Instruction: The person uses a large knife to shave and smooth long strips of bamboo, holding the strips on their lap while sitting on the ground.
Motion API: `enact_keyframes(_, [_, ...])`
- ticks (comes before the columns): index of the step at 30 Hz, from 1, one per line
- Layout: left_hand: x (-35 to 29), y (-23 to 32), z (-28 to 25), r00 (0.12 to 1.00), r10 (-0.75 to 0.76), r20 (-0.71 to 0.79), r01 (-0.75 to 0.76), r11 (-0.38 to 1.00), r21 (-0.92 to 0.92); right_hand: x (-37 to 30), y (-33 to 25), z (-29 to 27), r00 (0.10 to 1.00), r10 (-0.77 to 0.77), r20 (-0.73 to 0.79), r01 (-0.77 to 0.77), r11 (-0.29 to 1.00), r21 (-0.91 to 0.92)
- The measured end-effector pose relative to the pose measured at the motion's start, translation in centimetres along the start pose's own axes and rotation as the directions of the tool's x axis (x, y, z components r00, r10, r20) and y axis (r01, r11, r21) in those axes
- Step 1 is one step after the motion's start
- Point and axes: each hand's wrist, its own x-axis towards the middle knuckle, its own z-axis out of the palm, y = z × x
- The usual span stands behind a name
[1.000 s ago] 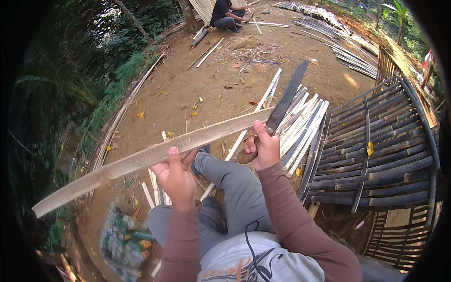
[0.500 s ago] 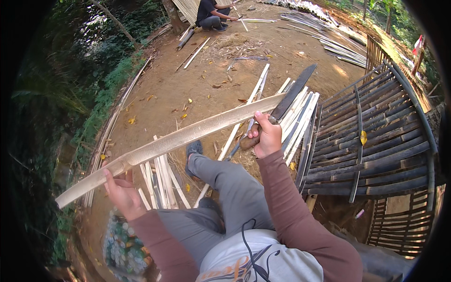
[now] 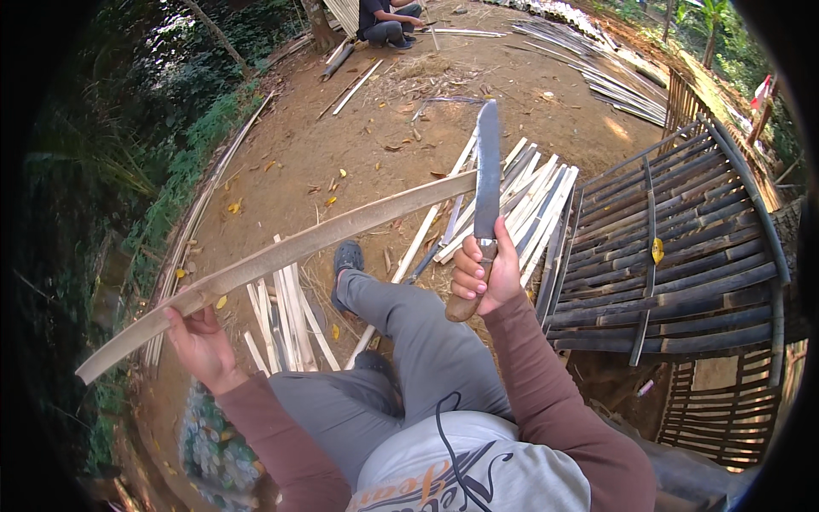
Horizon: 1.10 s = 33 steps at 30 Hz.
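Note:
My left hand [image 3: 203,340] grips a long split bamboo strip [image 3: 299,245] near its lower left end. The strip slants up to the right, its pale inner face toward me. In my right hand [image 3: 490,269] is a machete [image 3: 488,171], held by its wooden handle with the dark blade pointing up. The blade stands across the strip's far right end and hides the tip there; whether they touch I cannot tell. Below the strip, several pale bamboo slats [image 3: 294,316] lie on the ground by my legs. Another pile of slats [image 3: 542,200] lies behind my right hand.
A dark bamboo slatted bench [image 3: 665,256] stands at the right, with a bamboo rack [image 3: 725,410] below it. Another person [image 3: 388,21] crouches at the far end. Long bamboo strips [image 3: 589,72] lie at the back right. Dense plants [image 3: 128,171] line the left.
The machete has turned from slanting right to nearly upright, and my right hand has rotated with it. The strip has shifted slightly left along with my left hand.

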Motion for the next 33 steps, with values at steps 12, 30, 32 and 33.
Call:
enact_keyframes(12, [-1.1, 0.4, 0.7, 0.997, 0.052, -0.059, -0.050, 0.998, 0.030, 0.1, 1.8, -0.7, 0.999, 0.019, 0.039, -0.023, 0.994, 0.105])
enact_keyframes(30, [-2.9, -2.1, 3.8, 0.999, -0.040, -0.028, 0.043, 0.990, 0.134, 0.7, 8.0, 1.8, 0.961, 0.277, 0.016, -0.277, 0.959, 0.056])
enact_keyframes(32, [-2.1, -1.6, 3.7, 0.999, -0.020, -0.042, 0.025, 0.993, 0.115, 0.9, 6.0, 0.3, 0.983, 0.180, 0.027, -0.182, 0.978, 0.098])
enact_keyframes(33, [-2.1, -1.2, 3.5, 0.997, -0.015, -0.070, 0.022, 0.995, 0.101, 0.8, 5.1, 0.0, 0.991, 0.134, 0.027, -0.137, 0.983, 0.125])
